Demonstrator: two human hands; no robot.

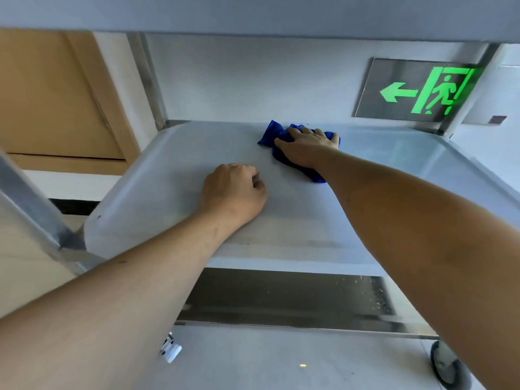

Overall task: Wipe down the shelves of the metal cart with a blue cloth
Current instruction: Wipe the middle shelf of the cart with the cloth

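Observation:
The metal cart's middle shelf (174,170) fills the centre of the head view, a shallow steel tray with raised rims. A crumpled blue cloth (271,134) lies near its far edge, and my right hand (305,147) presses flat on top of it, fingers spread toward the back rim. My left hand (235,190) rests on the bare shelf in a loose fist, to the left of the cloth and nearer to me, holding nothing. The top shelf's underside (253,12) spans the frame above. The lower shelf (281,296) shows beneath.
Steel uprights (152,80) stand at the shelf's back corners, and a slanted cart post (31,204) is at the left. A green exit sign (416,90) hangs on the wall behind. Caster wheels (446,367) sit on the grey floor. A tan door (53,94) is at the left.

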